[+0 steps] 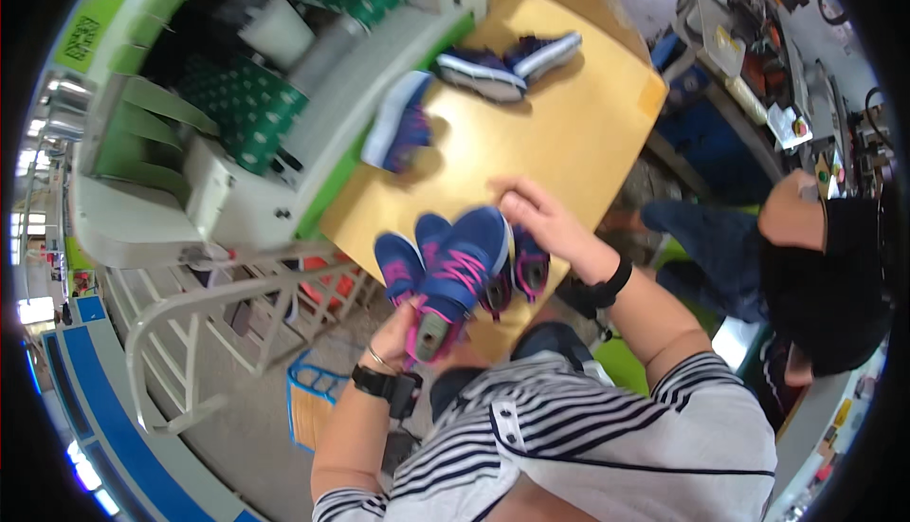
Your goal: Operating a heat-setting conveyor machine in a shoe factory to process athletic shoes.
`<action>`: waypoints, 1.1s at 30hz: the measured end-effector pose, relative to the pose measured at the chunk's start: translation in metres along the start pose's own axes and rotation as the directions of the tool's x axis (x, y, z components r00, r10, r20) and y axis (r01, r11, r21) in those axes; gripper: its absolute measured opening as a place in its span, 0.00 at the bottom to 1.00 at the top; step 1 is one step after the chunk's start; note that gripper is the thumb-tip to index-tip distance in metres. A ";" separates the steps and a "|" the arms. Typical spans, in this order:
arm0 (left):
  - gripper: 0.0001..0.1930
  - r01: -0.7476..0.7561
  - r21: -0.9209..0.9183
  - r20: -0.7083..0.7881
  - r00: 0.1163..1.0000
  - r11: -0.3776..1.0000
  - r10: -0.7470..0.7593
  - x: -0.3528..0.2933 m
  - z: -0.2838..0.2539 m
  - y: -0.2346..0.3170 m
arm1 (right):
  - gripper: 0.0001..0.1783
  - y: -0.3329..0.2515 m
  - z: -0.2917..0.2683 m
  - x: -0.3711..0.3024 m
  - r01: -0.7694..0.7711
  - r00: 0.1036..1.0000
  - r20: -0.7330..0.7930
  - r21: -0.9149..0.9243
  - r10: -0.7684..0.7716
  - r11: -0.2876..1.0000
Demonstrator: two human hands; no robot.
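Left hand (391, 336) grip: pinching blue shoe (463, 271) by heel
Right hand (550, 223) grip: loosely spread near toe
Progress: one held, other shoes (482, 76) on desk (559, 138); finished ones unclear

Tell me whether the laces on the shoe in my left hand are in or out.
In: pink laces zigzag across the blue shoe in your left hand. Whether they're tied, I cannot tell.

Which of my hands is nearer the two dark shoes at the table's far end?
Right. Your right hand is short of those dark shoes; your left hand is farther back, holding a pink-laced shoe.
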State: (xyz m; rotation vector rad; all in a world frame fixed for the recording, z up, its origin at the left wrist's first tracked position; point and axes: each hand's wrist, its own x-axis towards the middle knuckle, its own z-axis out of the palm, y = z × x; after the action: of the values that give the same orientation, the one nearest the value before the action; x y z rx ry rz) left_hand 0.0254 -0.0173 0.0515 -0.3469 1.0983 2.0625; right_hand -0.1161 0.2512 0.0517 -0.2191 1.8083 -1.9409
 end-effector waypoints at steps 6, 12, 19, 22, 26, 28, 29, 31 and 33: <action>0.51 -0.368 -0.263 0.072 0.914 0.892 0.399 0.020 -0.011 0.037 | 0.58 0.098 -0.022 -0.073 -0.115 0.981 -0.195 -0.526 0.013 0.843; 0.42 -0.676 -0.351 -0.324 0.737 0.648 0.594 0.062 -0.009 0.185 | 0.63 0.094 -0.003 -0.077 -0.202 0.974 -0.209 -0.614 0.090 0.763; 0.38 -0.855 -0.458 -0.680 0.513 0.243 0.524 0.088 -0.082 0.271 | 0.40 0.068 -0.023 -0.075 -0.096 0.956 -0.293 -0.331 -0.005 0.939; 0.35 -0.689 -0.686 -0.514 0.686 0.233 0.515 0.086 -0.076 0.268 | 0.34 0.047 -0.043 -0.053 -0.092 0.900 -0.435 -0.116 0.032 0.989; 0.22 -0.763 -0.613 -0.599 0.618 0.206 0.509 0.060 -0.086 0.247 | 0.34 -0.015 -0.043 0.022 0.165 0.914 -0.332 -0.223 -0.234 0.961; 0.22 -0.735 -0.633 -0.507 0.631 0.243 0.588 0.064 -0.076 0.232 | 0.34 -0.075 -0.031 0.075 0.424 0.799 -0.271 -0.378 -0.537 0.823; 0.23 -0.713 -0.628 -0.496 0.675 0.311 0.547 0.064 -0.065 0.223 | 0.32 -0.113 -0.016 0.098 0.479 0.757 -0.227 -0.445 -0.613 0.756; 0.25 -0.617 -0.612 -0.393 0.780 0.495 0.487 0.065 -0.046 0.198 | 0.30 -0.155 0.010 0.167 0.631 0.630 -0.202 -0.430 -0.749 0.646; 0.25 -0.487 -0.542 -0.243 0.871 0.684 0.427 0.063 -0.045 0.168 | 0.30 -0.184 0.038 0.234 0.651 0.597 -0.115 -0.508 -0.794 0.563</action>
State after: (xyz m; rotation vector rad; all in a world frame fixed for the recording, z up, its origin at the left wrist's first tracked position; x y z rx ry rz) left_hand -0.1446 -0.0799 0.0900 -0.5189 0.5876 2.8689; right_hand -0.3469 0.1173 0.1883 -1.0098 2.6745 -2.1510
